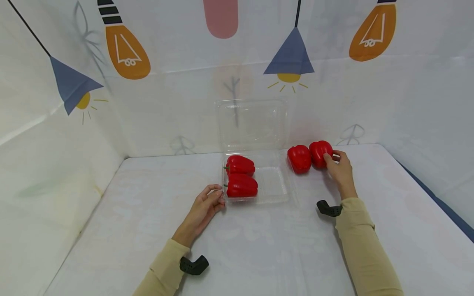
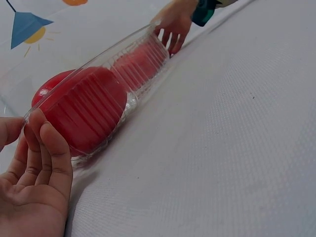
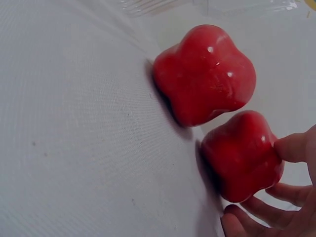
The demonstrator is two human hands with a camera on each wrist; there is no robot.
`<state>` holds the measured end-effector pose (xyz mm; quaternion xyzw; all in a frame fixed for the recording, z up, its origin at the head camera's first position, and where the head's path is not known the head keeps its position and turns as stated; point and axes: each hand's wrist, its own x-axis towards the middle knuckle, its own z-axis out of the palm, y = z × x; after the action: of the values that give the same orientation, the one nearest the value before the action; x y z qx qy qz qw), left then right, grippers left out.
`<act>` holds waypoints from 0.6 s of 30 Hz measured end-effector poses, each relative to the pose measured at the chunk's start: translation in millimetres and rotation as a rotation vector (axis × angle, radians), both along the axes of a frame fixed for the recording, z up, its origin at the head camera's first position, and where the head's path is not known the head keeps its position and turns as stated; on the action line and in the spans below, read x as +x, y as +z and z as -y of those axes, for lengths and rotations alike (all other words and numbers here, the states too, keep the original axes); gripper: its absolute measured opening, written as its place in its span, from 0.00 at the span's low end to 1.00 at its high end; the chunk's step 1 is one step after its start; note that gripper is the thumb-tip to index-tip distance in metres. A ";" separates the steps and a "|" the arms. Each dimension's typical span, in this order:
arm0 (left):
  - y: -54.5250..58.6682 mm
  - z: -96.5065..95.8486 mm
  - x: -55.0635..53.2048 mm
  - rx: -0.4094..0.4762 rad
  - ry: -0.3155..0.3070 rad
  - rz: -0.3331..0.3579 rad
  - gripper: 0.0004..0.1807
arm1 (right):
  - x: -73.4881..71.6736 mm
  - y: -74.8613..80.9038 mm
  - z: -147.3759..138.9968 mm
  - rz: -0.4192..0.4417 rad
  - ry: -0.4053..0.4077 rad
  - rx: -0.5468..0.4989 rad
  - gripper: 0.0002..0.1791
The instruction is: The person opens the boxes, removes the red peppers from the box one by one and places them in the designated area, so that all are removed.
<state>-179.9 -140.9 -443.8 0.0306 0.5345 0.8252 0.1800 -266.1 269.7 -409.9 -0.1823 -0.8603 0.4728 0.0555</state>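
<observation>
Tan sleeves [image 1: 359, 242] extend forward, left hand [image 1: 203, 209] pinching the near-left rim of an open clear container [image 1: 272, 181], right hand [image 1: 338, 167] gripping the rightmost pepper [image 1: 319, 152] between thumb and fingers. Glossy red and lobed, it sits outside the container beside a second pepper [image 1: 299, 159]; two stemmed peppers [image 1: 242, 187] lie inside, left half. White-covered table [image 1: 259, 250], lamp-printed backdrop [image 1: 170, 107].

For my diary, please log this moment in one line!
left hand: pinches edge of clear plastic clamshell; right hand: grips rightmost red bell pepper; clamshell: lid open, two red bell peppers inside
</observation>
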 end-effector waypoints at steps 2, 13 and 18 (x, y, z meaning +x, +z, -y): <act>0.2 -0.2 -0.1 0.000 0.001 -0.004 0.14 | -0.2 0.3 -0.1 0.001 -0.002 0.002 0.36; 0.3 -0.2 -0.1 -0.010 0.003 -0.021 0.14 | -0.2 0.8 0.0 0.008 -0.003 -0.013 0.36; 0.7 -0.3 0.3 -0.012 0.004 -0.014 0.13 | -0.3 0.9 -0.7 -0.001 -0.009 -0.013 0.36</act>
<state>-179.6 -140.6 -443.1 0.0343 0.5410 0.8220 0.1748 -266.3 270.4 -409.0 -0.1865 -0.8563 0.4783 0.0570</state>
